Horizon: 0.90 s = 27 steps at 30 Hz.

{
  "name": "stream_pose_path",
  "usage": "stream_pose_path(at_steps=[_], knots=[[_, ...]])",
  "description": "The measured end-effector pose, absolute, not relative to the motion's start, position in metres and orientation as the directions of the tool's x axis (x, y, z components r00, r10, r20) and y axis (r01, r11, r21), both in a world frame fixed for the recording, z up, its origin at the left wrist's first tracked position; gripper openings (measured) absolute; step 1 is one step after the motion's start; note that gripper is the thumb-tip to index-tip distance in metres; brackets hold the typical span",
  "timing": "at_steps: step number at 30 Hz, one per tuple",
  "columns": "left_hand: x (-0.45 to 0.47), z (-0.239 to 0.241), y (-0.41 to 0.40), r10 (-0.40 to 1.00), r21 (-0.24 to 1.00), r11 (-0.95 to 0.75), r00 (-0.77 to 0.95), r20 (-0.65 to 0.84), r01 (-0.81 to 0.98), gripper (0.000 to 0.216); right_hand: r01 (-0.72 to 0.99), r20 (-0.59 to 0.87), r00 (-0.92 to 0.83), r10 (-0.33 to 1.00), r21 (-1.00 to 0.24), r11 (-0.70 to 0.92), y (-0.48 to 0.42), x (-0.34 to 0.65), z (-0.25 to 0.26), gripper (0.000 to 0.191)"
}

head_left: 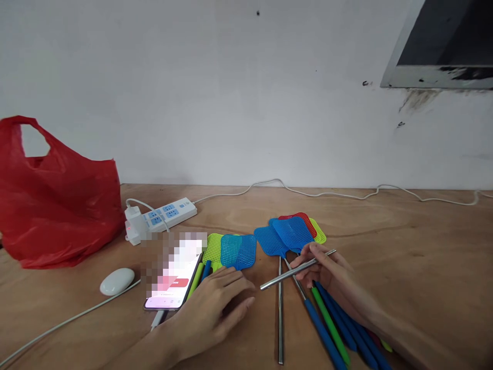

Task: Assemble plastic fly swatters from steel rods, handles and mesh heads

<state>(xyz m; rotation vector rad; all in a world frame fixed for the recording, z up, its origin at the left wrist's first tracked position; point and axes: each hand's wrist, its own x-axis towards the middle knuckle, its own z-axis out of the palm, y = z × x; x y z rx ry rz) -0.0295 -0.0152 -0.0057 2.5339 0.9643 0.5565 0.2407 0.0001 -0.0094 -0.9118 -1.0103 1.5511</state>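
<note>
Handles in blue and green (331, 324) fanned out nearest me on the bench (404, 246), partly under my right hand (327, 270), whose fingers (314, 252) pinched a thin metal rod (296, 270) lifted at a slant. My left hand (215, 303) lay flat, fingers loose, holding nothing, just touching a blue swatter head (239, 251). Beside it sat a phone (173, 282) and a white mouse (116, 281). Further off lay a stack of swatter heads (290, 234), a power strip (165, 213) and a red bag (57, 205) against the wall.
</note>
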Motion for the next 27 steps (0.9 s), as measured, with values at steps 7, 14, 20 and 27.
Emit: stream_pose_path(at_steps=[7,14,20,27], knots=[[-0.03,-0.011,-0.017,0.802,0.533,-0.557,0.58,0.145,0.637,0.018,-0.346,0.016,-0.478,0.878,-0.922,-0.171,-0.01,0.239,-0.004,0.022],[-0.029,-0.014,-0.018,0.721,0.474,-0.646,0.683,0.12,0.598,0.025,-0.189,0.036,-0.422,0.906,-0.981,-0.049,-0.01,0.236,-0.017,0.024],[-0.032,-0.009,-0.016,0.76,0.467,-0.604,0.642,0.094,0.646,0.033,-0.136,0.042,-0.206,0.978,-0.991,0.014,0.003,0.242,-0.024,0.032],[-0.029,-0.002,-0.02,0.736,0.464,-0.624,0.672,0.08,0.628,0.036,-0.24,0.107,-0.106,0.989,-0.967,0.079,0.002,0.242,-0.021,0.028]])
